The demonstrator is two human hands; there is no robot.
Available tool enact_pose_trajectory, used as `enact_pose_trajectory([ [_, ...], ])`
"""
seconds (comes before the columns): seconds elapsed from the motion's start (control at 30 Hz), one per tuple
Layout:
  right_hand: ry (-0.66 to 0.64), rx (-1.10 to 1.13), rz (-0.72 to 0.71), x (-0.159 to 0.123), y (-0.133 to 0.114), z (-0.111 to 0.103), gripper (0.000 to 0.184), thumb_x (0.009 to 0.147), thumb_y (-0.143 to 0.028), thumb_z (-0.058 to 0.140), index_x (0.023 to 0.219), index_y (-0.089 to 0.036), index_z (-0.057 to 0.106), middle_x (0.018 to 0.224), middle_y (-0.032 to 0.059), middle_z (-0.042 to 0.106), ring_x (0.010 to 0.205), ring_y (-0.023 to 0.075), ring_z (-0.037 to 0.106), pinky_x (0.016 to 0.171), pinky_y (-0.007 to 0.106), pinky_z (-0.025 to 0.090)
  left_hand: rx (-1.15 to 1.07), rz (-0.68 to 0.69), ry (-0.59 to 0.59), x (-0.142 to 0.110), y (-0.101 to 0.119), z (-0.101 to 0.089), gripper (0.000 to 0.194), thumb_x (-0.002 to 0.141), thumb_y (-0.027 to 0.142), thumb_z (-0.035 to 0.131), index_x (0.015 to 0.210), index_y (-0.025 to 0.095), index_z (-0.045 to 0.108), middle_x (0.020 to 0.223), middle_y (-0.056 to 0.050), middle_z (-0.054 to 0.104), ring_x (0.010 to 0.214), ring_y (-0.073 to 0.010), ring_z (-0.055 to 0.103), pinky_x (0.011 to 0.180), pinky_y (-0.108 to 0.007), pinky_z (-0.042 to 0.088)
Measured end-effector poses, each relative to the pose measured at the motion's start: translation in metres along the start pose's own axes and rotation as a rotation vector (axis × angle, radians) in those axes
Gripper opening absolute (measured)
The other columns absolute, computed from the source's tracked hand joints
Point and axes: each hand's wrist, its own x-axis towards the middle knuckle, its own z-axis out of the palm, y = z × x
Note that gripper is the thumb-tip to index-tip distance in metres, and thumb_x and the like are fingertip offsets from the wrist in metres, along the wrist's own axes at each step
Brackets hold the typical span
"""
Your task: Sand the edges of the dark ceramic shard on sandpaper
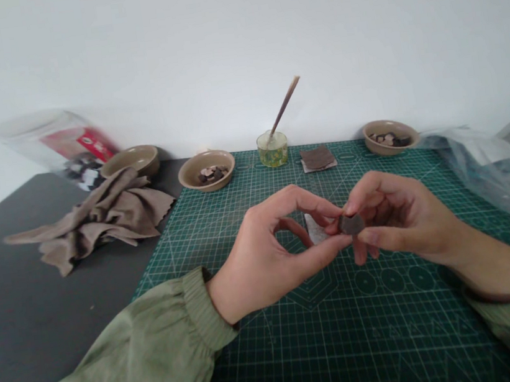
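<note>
A small dark brown piece with a rounded, angular outline (pixel 351 224) is pinched between both hands above the cutting mat. My left hand (pixel 272 251) grips its left side with thumb and fingertips. From the other side my right hand (pixel 399 213) holds it between thumb and index finger, the other fingers curled behind. Its exact kind I cannot make out. Under the hands lies a pale grey sheet (pixel 316 230), partly covered by my left fingers.
The green cutting mat (pixel 305 360) bears a bowl of small pieces (pixel 187 173) at left, another bowl (pixel 410 138) at right, a glass cup (pixel 273 156) with a stick (pixel 285 104), and stacked brown squares (pixel 318 157). Brown cloth (pixel 99 218) and plastic bags (pixel 482 167) flank it.
</note>
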Motion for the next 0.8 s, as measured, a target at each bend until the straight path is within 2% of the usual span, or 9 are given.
enact_pose_trajectory([
  [0.2,0.007,-0.013,0.002,0.0002,-0.0012,0.0014,0.031,0.091,-0.020,0.095,0.115,-0.024,0.075,0.080,0.0009,0.083,0.065,0.0203,0.084,0.053,0.023,0.063,-0.039,-0.035,-0.003,0.0000,-0.0009,-0.0011,0.016,0.100,0.029,0.086,0.113,0.021,0.081,0.108,-0.008,0.081,0.096,-0.0191,0.077,0.073,-0.027,0.063],
  [0.4,-0.025,-0.009,0.013,-0.0010,-0.0008,-0.0006,0.032,0.093,-0.013,0.092,0.117,-0.025,0.075,0.083,-0.0002,0.084,0.069,0.0187,0.085,0.058,0.021,0.064,-0.078,-0.070,-0.029,0.0007,-0.0021,-0.0021,0.015,0.099,0.028,0.087,0.110,0.021,0.080,0.107,-0.007,0.079,0.095,-0.0181,0.076,0.073,-0.026,0.063],
  [0.57,-0.030,0.006,0.002,-0.0005,-0.0008,-0.0004,0.033,0.092,-0.013,0.093,0.117,-0.025,0.076,0.092,0.0032,0.087,0.069,0.0196,0.085,0.056,0.022,0.064,-0.105,-0.067,-0.057,0.0005,-0.0026,-0.0016,0.023,0.094,0.023,0.090,0.113,0.020,0.078,0.109,-0.008,0.079,0.097,-0.0202,0.079,0.077,-0.030,0.067],
  [0.8,-0.059,0.054,0.001,-0.0009,0.0002,-0.0005,0.032,0.096,-0.007,0.087,0.119,-0.027,0.076,0.097,0.0016,0.088,0.073,0.0164,0.086,0.059,0.016,0.063,-0.097,-0.058,-0.059,-0.0020,-0.0037,-0.0011,0.024,0.094,0.022,0.090,0.115,0.020,0.077,0.109,-0.006,0.078,0.098,-0.0193,0.079,0.079,-0.029,0.067],
])
